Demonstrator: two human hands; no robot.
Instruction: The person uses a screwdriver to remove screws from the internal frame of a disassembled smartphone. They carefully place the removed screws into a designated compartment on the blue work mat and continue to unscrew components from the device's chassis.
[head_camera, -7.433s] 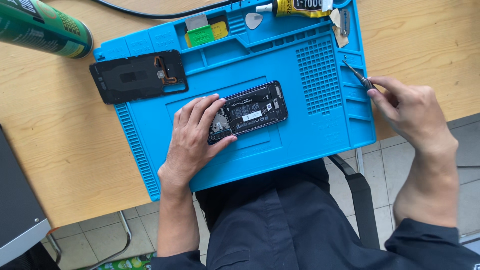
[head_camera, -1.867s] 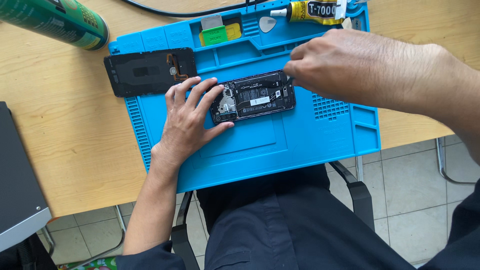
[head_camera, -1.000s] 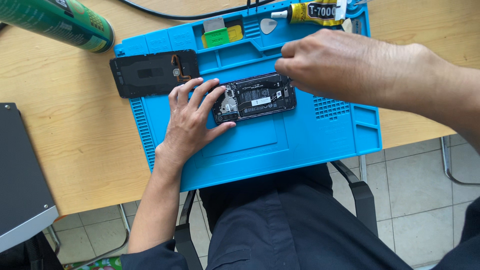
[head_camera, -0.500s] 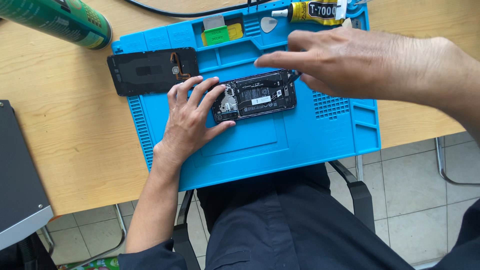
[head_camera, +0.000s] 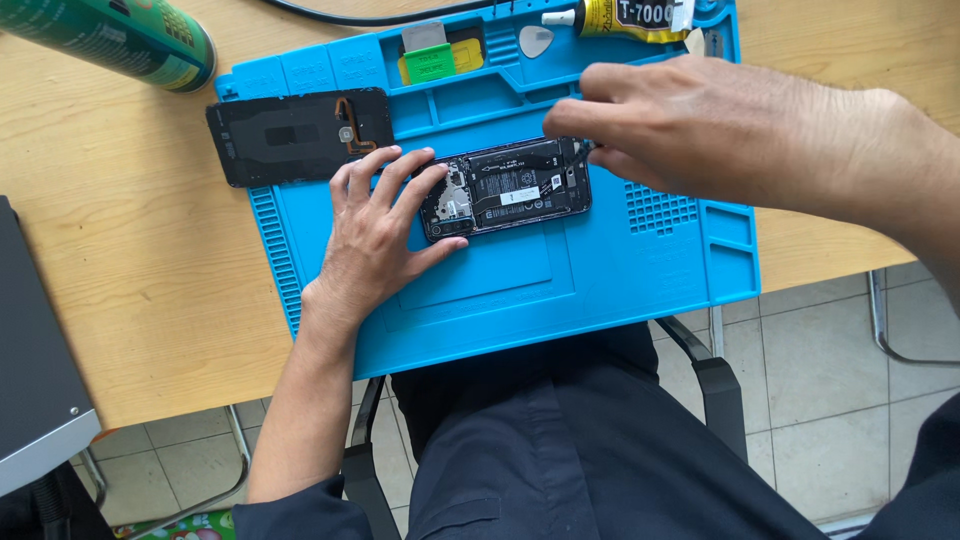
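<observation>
Fingers (head_camera: 400, 175) steady opened phone (head_camera: 508, 188) — black, insides exposed.

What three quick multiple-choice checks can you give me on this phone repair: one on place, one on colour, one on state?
1. Where does the removed back cover lie?
A. At the mat's upper left corner
B. On the floor
C. Under the phone

2. What colour is the work mat?
A. Red
B. Blue
C. Grey

3. What state is the phone in?
A. Sealed, screen up
C. Opened, insides showing
B. Snapped in two

Answers: 1 A, it straddles the mat's edge beside the green can. 2 B, the mat is bright blue. 3 C, circuitry shows between the left hand and the right hand.
</observation>
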